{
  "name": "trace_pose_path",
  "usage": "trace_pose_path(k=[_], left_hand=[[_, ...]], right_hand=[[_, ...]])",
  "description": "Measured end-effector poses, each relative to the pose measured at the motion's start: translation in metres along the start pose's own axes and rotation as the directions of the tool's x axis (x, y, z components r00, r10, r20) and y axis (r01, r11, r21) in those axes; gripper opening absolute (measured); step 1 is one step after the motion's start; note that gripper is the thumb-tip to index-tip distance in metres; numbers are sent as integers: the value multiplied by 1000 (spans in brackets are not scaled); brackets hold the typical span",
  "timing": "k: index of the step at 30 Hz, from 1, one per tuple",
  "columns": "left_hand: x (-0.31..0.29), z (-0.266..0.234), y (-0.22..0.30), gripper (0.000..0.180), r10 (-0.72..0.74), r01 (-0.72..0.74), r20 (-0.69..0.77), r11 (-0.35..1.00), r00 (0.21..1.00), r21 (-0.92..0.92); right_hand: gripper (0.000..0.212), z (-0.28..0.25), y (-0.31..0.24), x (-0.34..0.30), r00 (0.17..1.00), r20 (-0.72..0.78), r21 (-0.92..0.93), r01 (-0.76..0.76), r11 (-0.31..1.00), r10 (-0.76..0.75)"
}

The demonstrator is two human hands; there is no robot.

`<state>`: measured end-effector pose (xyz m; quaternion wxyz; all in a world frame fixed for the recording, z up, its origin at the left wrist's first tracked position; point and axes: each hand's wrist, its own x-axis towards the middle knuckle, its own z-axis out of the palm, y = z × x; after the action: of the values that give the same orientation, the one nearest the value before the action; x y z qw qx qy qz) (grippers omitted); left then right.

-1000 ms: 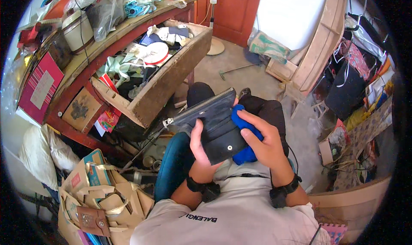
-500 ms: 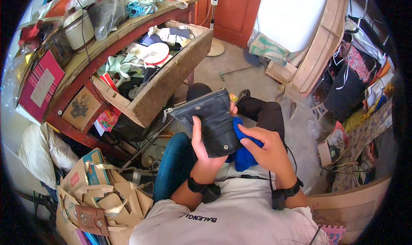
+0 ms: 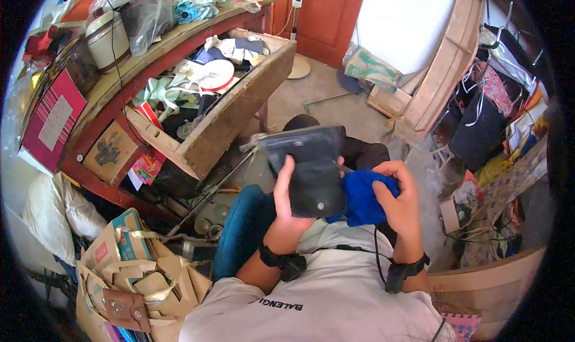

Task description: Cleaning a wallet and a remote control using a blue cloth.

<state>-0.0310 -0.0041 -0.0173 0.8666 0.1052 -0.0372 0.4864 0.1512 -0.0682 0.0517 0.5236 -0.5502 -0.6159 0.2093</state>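
A black leather wallet (image 3: 314, 171) lies opened out above my lap, slightly smeared by motion. It has a snap stud on each half and a zip along its far edge. My left hand (image 3: 289, 201) grips it from beneath, with the thumb over its left side and fingertips showing at the right edge. Just right of the wallet, my right hand (image 3: 400, 201) pinches a bunched blue cloth (image 3: 364, 199) between thumb and fingers. Part of the cloth hangs close to the wallet's lower right edge; whether they touch I cannot tell.
An open wooden drawer (image 3: 239, 111) full of clutter juts from the red desk (image 3: 96, 183) at left. A cardboard box (image 3: 102, 264) with a brown leather wallet (image 3: 127, 310) on it stands lower left. A blue chair (image 3: 239, 231) is beside me; piled belongings (image 3: 479, 120) line the right.
My right hand has drawn the blue cloth rightward, away from the wallet's face. The wallet has shifted slightly right and turned to lie more squarely before me.
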Motion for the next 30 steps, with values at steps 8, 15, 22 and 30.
trace_pose_path(k=[8, 15, 22, 30], left_hand=[[-7, 4, -14, 48, -262, 289, -178, 945, 949, 150], [-17, 4, -12, 60, -366, 355, -15, 892, 931, 280], [-17, -9, -8, 64, -312, 293, 58, 931, 948, 217], [-12, -7, -13, 65, -254, 230, 17, 901, 967, 367]], right_hand=[[24, -4, 10, 2, 994, 84, -19, -69, 997, 71], [22, -11, 19, 5, 978, 40, 58, -206, 977, 204], [23, -8, 16, 6, 939, 107, -50, -322, 945, 326], [27, -2, 29, 8, 978, -10, -109, -207, 972, 207]])
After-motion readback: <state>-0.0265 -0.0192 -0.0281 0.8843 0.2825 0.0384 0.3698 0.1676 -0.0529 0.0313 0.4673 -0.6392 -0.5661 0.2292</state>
